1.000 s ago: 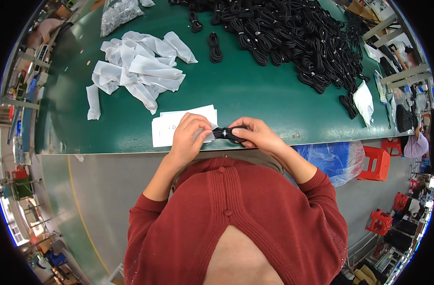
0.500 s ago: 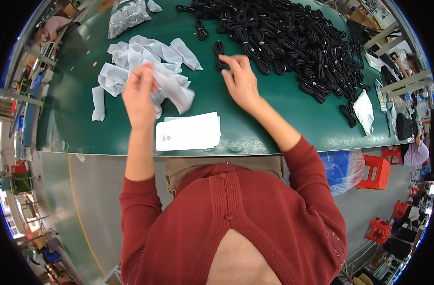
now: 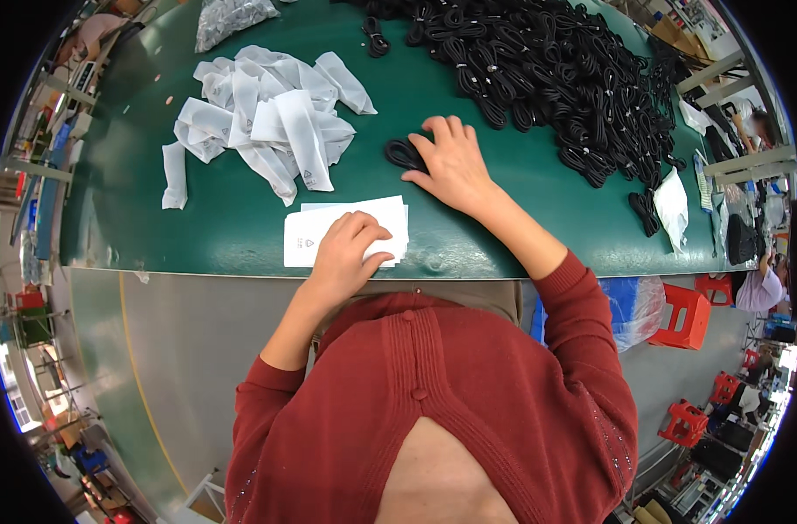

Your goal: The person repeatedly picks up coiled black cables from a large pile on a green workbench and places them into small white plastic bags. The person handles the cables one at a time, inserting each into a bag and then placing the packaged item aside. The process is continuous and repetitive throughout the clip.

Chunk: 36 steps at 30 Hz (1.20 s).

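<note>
A small stack of flat white translucent bags [image 3: 298, 244] lies near the table's front edge. My left hand [image 3: 348, 251] rests on its right part, with fingers bent and the thumb apart from them. To the right, my right hand [image 3: 455, 164] is closed over a coiled black cable [image 3: 402, 155] on the green tabletop. The cable's loop sticks out at the left of the fingers; the rest is hidden under the hand. Beyond my left hand lies a loose heap of filled white bags [image 3: 267, 113].
A large pile of coiled black cables [image 3: 538, 79] covers the far right of the green table [image 3: 241, 236]. A clear bag of small parts [image 3: 233, 22] lies at the far left. At the right are a white packet [image 3: 671, 208] and, below the table edge, a red stool [image 3: 685, 316].
My left hand has let go of a filled white bag on the heap and come back to the flat stack. My right hand has drawn one coiled cable away from the pile, toward me.
</note>
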{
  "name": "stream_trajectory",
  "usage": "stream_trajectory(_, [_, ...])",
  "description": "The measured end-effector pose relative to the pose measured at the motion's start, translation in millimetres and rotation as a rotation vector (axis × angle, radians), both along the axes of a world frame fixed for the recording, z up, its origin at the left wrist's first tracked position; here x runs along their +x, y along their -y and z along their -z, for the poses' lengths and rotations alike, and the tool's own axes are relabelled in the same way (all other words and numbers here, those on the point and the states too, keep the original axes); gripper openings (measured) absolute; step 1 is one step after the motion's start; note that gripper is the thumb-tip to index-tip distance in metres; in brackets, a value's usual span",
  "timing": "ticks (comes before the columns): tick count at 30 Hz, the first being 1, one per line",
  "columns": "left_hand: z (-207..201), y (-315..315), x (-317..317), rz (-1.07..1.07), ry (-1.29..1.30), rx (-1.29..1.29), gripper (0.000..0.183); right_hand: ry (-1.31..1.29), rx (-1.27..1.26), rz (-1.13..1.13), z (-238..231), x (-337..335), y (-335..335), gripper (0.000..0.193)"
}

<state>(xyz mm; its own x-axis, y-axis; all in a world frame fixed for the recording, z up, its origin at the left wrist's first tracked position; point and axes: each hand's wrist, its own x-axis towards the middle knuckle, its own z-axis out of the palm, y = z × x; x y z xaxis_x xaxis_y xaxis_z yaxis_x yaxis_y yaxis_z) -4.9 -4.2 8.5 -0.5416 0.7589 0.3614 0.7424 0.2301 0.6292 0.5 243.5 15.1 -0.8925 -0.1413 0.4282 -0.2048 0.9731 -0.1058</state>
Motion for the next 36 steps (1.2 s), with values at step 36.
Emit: stream_trajectory(36, [-30.8,-21.4,-3.9,-0.030,0.037,0.202,0.010,0.236,-0.831,-0.187,-20.0,86.2,32.1,0.024])
